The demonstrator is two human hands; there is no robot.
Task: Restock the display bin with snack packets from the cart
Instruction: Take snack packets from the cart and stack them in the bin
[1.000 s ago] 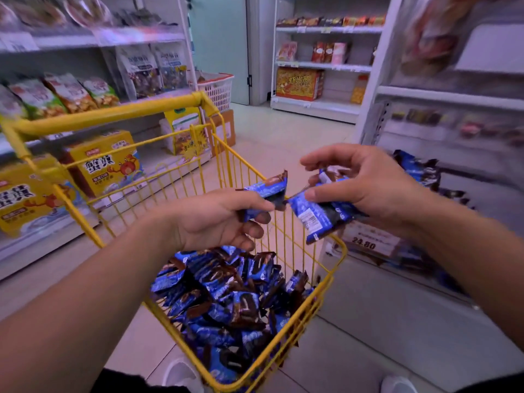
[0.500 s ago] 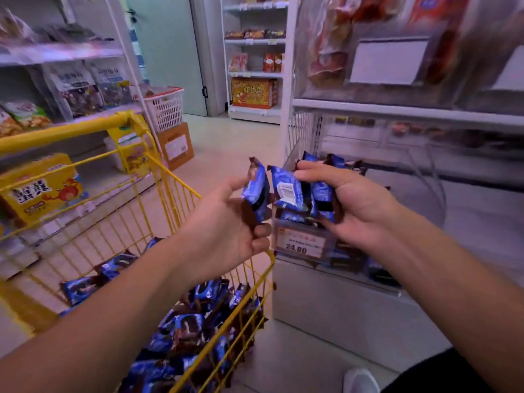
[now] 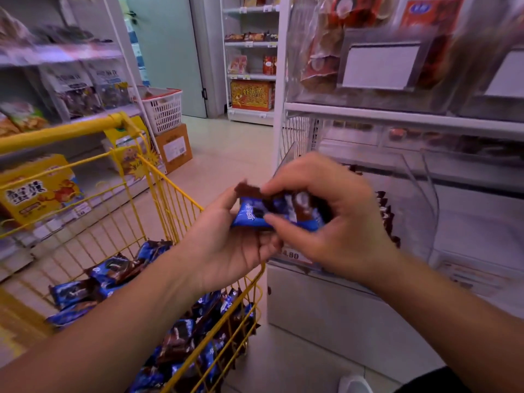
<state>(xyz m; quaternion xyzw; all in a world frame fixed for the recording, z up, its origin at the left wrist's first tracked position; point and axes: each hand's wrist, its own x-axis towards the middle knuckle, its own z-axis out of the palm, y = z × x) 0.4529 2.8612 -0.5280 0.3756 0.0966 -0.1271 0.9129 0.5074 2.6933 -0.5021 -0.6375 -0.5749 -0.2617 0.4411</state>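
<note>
A small bunch of blue and brown snack packets (image 3: 279, 212) is held between both hands, in front of the clear display bin (image 3: 419, 194) and just above the right-hand rim of the yellow cart (image 3: 158, 177). The left hand (image 3: 226, 245) is placed under and to the left of the bunch: its thumb is laid along the upper left edge of the nearest packet, by the brown crimped end, and its curled fingers are tucked beneath the packets, so the bunch is cradled in a loose grip. The right hand (image 3: 337, 222) is closed over the bunch from the right and above; the fingers are curled across the top edge and the thumb is pressed against the lower blue face, so the packets are pinched between them. The fingertips of the two hands are brought almost together over the packets. The exact count of packets cannot be told because of blur. More packets of the same kind are heaped in the cart below the left forearm, and a few dark ones are seen inside the bin, behind the right hand.
</note>
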